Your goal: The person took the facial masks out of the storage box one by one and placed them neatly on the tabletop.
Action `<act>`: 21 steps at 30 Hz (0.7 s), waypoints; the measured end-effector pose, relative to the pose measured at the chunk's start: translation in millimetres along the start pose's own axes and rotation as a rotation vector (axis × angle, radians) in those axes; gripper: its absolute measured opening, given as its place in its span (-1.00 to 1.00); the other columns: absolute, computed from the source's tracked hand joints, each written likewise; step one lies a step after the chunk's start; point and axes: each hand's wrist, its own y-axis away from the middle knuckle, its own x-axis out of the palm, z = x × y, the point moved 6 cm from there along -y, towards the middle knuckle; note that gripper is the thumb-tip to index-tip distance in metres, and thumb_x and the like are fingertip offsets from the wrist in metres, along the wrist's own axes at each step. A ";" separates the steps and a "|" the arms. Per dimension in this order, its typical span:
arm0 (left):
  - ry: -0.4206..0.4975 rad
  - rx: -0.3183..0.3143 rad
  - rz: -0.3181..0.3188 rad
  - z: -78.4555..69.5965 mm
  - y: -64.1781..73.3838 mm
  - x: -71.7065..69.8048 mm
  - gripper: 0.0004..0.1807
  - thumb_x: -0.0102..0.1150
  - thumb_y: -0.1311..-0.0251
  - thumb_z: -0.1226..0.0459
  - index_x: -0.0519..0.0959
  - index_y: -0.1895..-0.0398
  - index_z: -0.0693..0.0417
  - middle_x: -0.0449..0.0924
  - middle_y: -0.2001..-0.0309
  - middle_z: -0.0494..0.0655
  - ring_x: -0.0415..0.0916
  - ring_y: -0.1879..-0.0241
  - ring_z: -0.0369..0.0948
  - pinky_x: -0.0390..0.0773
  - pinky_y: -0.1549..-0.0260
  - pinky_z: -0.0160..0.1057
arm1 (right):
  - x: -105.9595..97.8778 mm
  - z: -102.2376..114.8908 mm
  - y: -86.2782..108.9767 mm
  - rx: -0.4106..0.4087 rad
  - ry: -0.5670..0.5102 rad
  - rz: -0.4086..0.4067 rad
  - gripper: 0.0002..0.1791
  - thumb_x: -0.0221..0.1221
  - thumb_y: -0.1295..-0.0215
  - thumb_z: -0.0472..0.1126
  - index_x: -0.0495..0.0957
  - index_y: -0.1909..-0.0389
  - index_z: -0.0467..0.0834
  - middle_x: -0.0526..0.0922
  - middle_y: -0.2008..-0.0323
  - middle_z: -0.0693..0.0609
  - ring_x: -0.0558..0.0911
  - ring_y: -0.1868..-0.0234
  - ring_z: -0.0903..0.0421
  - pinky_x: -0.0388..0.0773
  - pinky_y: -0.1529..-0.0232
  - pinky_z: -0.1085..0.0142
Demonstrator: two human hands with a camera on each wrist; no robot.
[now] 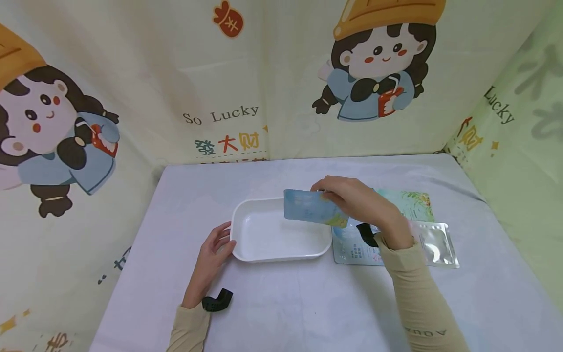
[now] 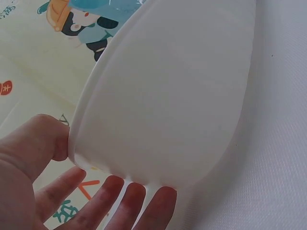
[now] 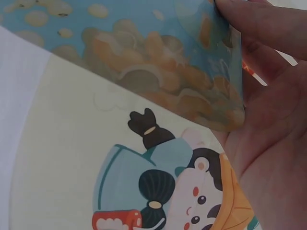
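Note:
A white oblong tray (image 1: 264, 239) lies on the table, and my left hand (image 1: 212, 259) holds its left end. In the left wrist view the thumb (image 2: 53, 136) meets the rim, while several fingertips touch the outer wall of the tray (image 2: 168, 96). Above the tray's right end, my right hand (image 1: 360, 199) pinches a flat blue sheet mask packet (image 1: 305, 205) by its edge. The right wrist view shows rounded orange and cream print on this packet (image 3: 139, 57), with the thumb (image 3: 264, 24) across its corner.
To the right of the tray lie further flat packets: a light blue one (image 1: 354, 252), a green floral one (image 1: 406, 203) and a silver foil one (image 1: 440, 244). My right forearm passes over part of them. A printed curtain (image 1: 286, 137) stands behind the white-covered table (image 1: 272, 303).

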 end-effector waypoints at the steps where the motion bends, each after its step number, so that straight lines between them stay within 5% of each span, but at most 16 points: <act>1: -0.002 -0.001 -0.002 0.2 0.0 0.1 -0.42 0.17 -0.18 0.22 0.26 -0.28 -0.05 0.35 -0.16 0.02 0.36 -0.12 -0.05 0.52 0.08 -0.30 | -0.5 -0.9 1.8 0.006 0.001 0.002 -0.70 0.10 -0.28 -0.31 0.49 -0.02 -0.03 0.54 0.05 0.14 0.51 0.06 0.18 0.50 0.03 0.21; 21: -0.004 0.011 -0.013 5.1 0.0 1.0 -0.41 0.18 -0.18 0.22 0.26 -0.29 -0.03 0.36 -0.14 0.03 0.37 -0.11 -0.05 0.51 0.11 -0.37 | -9.7 -20.9 41.2 0.035 0.019 -0.019 -0.70 0.10 -0.28 -0.30 0.47 -0.01 0.02 0.53 0.05 0.20 0.51 0.13 0.25 0.51 0.10 0.24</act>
